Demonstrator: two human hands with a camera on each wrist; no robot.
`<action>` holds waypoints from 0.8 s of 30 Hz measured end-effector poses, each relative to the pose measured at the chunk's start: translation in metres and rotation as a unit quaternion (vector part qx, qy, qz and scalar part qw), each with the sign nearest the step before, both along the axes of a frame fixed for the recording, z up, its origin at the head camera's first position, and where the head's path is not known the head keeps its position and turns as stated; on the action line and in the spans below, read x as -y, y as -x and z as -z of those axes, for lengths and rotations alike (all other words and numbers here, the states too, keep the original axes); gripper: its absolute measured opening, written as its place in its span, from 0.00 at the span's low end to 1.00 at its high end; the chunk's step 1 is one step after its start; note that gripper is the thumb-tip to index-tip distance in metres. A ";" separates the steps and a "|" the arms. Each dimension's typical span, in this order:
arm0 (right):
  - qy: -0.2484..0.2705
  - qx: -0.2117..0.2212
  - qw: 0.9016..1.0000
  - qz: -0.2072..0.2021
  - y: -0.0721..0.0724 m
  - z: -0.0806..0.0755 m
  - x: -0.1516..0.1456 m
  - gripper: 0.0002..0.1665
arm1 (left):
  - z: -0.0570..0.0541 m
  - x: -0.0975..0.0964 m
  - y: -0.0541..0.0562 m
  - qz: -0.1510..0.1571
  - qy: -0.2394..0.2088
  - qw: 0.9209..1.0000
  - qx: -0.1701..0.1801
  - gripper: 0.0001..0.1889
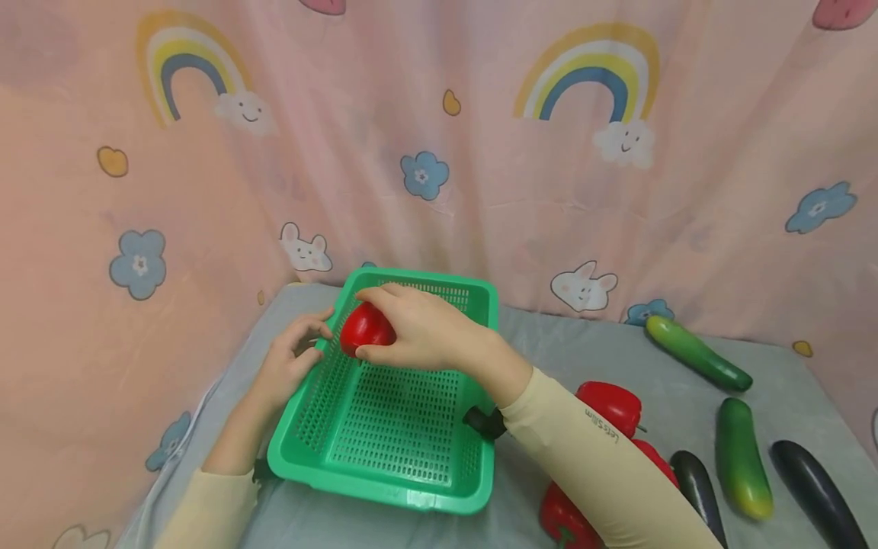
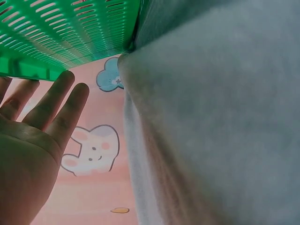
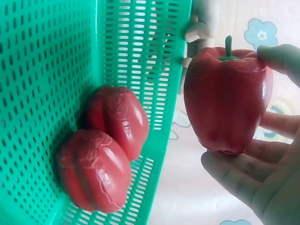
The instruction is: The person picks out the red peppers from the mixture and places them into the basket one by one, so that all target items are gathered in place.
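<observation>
My right hand (image 1: 428, 328) grips a red bell pepper (image 1: 366, 329) above the far left part of a green perforated basket (image 1: 384, 494). In the right wrist view, thumb and fingers span the pepper (image 3: 227, 101) from stem end to bottom, its green stem showing. Two more red bell peppers, a farther one (image 3: 124, 122) and a nearer one (image 3: 96, 173), lie together inside the basket; the right hand and forearm hide them in the head view. My left hand (image 1: 288, 366) is at the basket's left rim, its fingers extended right by the edge.
On the grey cloth to the right lie several red bell peppers (image 1: 610, 404), partly behind my right sleeve. Beyond them are two green zucchini, one at the back (image 1: 696, 354) and one nearer (image 1: 744, 457), and two dark eggplants (image 1: 819, 496). A pink patterned curtain (image 1: 494, 229) hangs behind.
</observation>
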State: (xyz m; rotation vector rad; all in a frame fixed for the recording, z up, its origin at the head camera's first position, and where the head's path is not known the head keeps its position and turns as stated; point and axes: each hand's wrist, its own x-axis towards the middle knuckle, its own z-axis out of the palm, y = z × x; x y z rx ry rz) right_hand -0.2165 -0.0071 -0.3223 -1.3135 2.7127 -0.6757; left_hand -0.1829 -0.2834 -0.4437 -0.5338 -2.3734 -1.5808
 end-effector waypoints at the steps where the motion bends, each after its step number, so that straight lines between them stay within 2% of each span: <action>1: 0.001 0.003 1.000 0.001 0.001 0.001 0.001 0.43 | 0.000 0.000 0.000 0.001 0.000 1.000 0.000 0.14; 16: -0.013 0.033 0.999 -0.007 0.003 0.019 0.015 0.43 | 0.001 -0.003 0.000 0.010 -0.010 1.000 -0.013 0.15; 24: -0.031 0.031 0.999 -0.012 0.005 0.031 0.021 0.45 | 0.000 -0.005 0.000 0.006 -0.008 1.000 -0.010 0.14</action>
